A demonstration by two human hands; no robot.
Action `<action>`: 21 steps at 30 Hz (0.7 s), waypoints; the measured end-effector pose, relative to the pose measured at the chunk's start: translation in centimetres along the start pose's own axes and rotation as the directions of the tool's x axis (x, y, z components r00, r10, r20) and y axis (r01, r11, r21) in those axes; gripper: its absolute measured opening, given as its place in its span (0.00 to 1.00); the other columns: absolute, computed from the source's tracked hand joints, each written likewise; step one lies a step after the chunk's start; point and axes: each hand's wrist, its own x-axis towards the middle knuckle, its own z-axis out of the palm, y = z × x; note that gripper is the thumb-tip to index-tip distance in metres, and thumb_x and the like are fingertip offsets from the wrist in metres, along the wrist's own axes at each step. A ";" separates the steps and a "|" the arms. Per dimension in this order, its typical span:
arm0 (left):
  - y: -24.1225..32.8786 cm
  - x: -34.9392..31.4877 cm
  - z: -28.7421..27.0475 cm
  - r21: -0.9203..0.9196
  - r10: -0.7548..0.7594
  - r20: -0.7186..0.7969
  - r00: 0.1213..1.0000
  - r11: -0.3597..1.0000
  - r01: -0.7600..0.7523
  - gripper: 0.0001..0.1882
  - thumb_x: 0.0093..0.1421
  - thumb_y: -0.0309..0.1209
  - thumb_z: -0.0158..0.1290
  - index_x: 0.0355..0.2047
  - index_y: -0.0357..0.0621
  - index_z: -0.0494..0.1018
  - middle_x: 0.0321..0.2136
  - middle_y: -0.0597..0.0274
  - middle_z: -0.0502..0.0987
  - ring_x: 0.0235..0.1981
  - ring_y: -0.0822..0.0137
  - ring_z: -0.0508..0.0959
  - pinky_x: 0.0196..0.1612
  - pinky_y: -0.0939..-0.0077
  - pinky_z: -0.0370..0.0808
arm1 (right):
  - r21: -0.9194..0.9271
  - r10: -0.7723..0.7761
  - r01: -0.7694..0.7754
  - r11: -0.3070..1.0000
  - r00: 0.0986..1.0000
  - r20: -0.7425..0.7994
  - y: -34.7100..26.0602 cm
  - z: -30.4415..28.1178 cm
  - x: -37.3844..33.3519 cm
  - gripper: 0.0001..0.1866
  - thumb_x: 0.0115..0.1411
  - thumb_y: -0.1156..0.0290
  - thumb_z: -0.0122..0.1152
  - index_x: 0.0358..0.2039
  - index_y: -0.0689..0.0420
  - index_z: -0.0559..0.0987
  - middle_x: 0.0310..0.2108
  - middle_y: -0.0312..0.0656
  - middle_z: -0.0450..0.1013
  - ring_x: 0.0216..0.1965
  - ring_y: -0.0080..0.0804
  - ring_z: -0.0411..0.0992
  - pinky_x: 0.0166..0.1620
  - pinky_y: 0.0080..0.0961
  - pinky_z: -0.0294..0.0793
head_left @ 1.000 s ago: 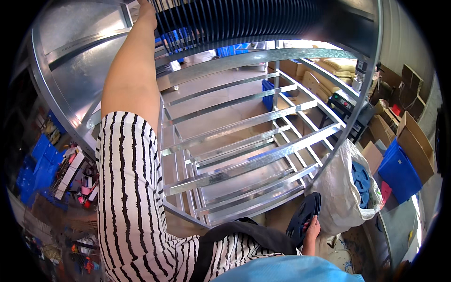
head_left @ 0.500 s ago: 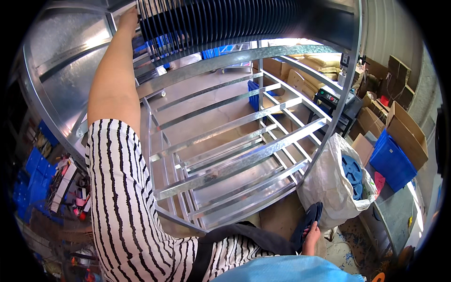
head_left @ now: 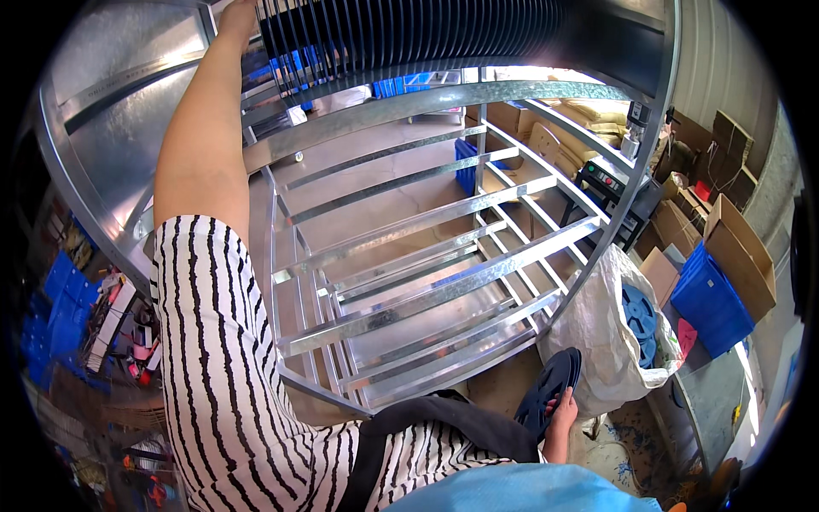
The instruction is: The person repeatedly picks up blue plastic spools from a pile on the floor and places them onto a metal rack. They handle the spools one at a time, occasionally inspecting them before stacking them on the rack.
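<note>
My left arm stretches up to the top left of the frame, and my left hand [head_left: 238, 17] is at the left end of a row of thin dark discs [head_left: 409, 38] standing on edge in the metal rack [head_left: 444, 273]. Its fingers are cut off by the upper edge, so I cannot tell whether they grip anything. Low at the right, my right hand [head_left: 560, 416] is closed around the edge of dark blue plastic reel discs [head_left: 548, 388] with cut-outs, held together in a tilted stack beside the rack's near corner.
A white woven bag [head_left: 589, 341] with blue reels [head_left: 638, 316] stands at the rack's right. Beyond it are a blue crate [head_left: 712, 299], cardboard boxes [head_left: 740, 243] and a machine with buttons [head_left: 601, 179]. Blue bins [head_left: 68, 294] and clutter lie at the left.
My right hand has turned the dark reel discs, so that more of their flat face shows, and shifted them slightly left. My left hand stays up by the row, with the view slightly shifted.
</note>
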 end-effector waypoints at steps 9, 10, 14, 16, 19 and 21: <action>0.7 -1.2 -0.4 -0.089 0.111 0.028 0.993 0.990 -0.108 0.21 0.69 0.42 0.35 0.52 0.45 0.71 0.42 0.56 0.76 0.43 0.59 0.74 0.46 0.61 0.69 | -0.021 -0.031 0.031 0.999 1.000 -0.003 -0.3 0.5 0.3 0.24 0.64 0.47 0.51 0.28 0.59 0.72 0.15 0.35 0.66 0.11 0.21 0.62 0.14 0.18 0.62; 0.9 -1.5 -0.1 -0.104 0.098 0.013 0.995 0.990 -0.096 0.22 0.69 0.42 0.35 0.52 0.45 0.70 0.43 0.56 0.76 0.44 0.59 0.74 0.47 0.61 0.69 | -0.022 -0.036 0.036 0.999 0.999 -0.011 -0.2 0.4 0.4 0.24 0.64 0.47 0.51 0.28 0.59 0.72 0.15 0.35 0.66 0.12 0.21 0.62 0.14 0.18 0.62; -0.7 0.9 -0.5 -0.071 0.071 -0.162 0.984 0.994 -0.083 0.25 0.68 0.48 0.35 0.55 0.44 0.67 0.43 0.55 0.76 0.45 0.58 0.74 0.46 0.59 0.71 | -0.034 -0.027 0.026 0.999 0.999 -0.023 -0.1 0.3 0.4 0.24 0.64 0.48 0.50 0.27 0.59 0.72 0.15 0.35 0.66 0.12 0.21 0.62 0.14 0.18 0.62; -1.9 5.1 -4.2 -0.114 0.117 -0.087 0.989 0.985 -0.127 0.25 0.68 0.48 0.35 0.53 0.44 0.67 0.39 0.56 0.77 0.40 0.59 0.76 0.42 0.60 0.73 | -0.028 -0.020 0.020 0.999 1.000 0.023 0.7 1.3 0.5 0.24 0.64 0.48 0.50 0.27 0.58 0.72 0.15 0.35 0.66 0.12 0.21 0.62 0.14 0.18 0.62; -1.9 3.2 -0.5 -0.148 0.040 -0.103 0.994 0.987 -0.056 0.21 0.68 0.45 0.35 0.50 0.48 0.69 0.32 0.57 0.76 0.30 0.62 0.75 0.33 0.61 0.73 | -0.030 -0.033 0.032 0.999 0.999 -0.027 0.4 0.0 0.7 0.23 0.64 0.48 0.50 0.27 0.58 0.71 0.15 0.35 0.66 0.12 0.21 0.62 0.14 0.18 0.62; -1.0 2.5 -0.6 -0.096 -0.032 -0.228 0.973 0.995 0.010 0.18 0.67 0.37 0.36 0.52 0.48 0.68 0.31 0.57 0.76 0.29 0.63 0.74 0.31 0.59 0.72 | -0.020 -0.035 0.035 0.999 0.999 -0.021 0.2 0.0 0.6 0.23 0.64 0.48 0.50 0.27 0.58 0.71 0.15 0.35 0.66 0.12 0.21 0.62 0.14 0.18 0.62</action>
